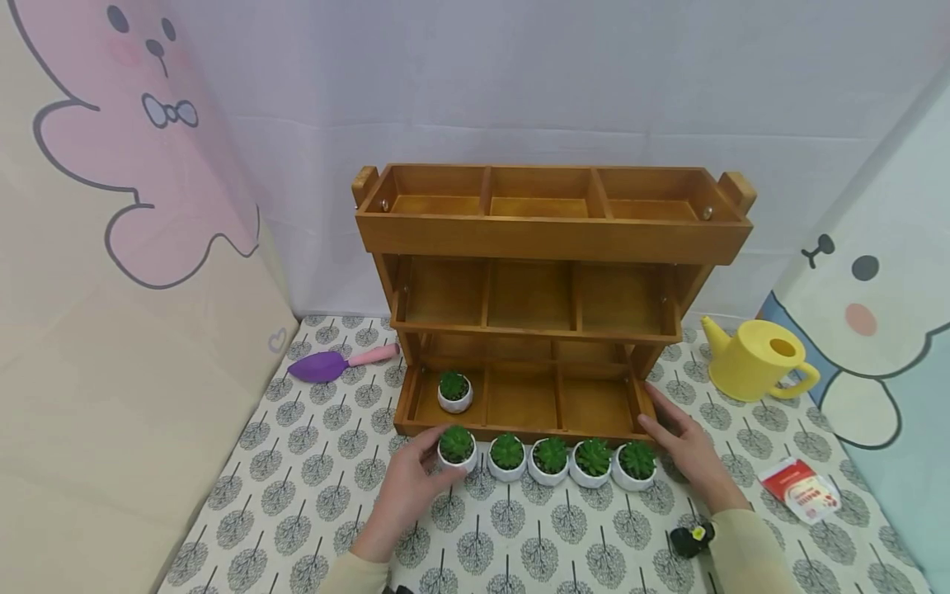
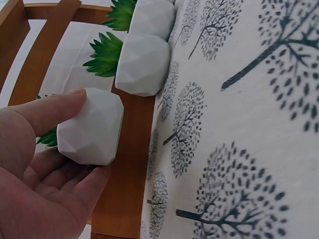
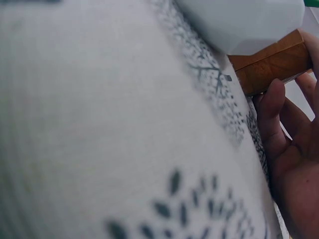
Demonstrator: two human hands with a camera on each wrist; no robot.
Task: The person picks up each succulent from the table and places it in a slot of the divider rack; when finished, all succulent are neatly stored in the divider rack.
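A small succulent in a white faceted pot is between the thumb and fingers of my left hand, in front of the shelf's lower left. The left wrist view shows the thumb on one side of this pot and fingers on the other. My right hand holds the front right corner of the wooden shelf, its thumb against the wood. In the right wrist view the thumb is at the brown corner. Another potted succulent stands in the bottom tier's left compartment.
Several potted succulents stand in a row along the shelf's front. A purple scoop with a pink handle lies left. To the right are a yellow watering can, a red and white packet and a small black object.
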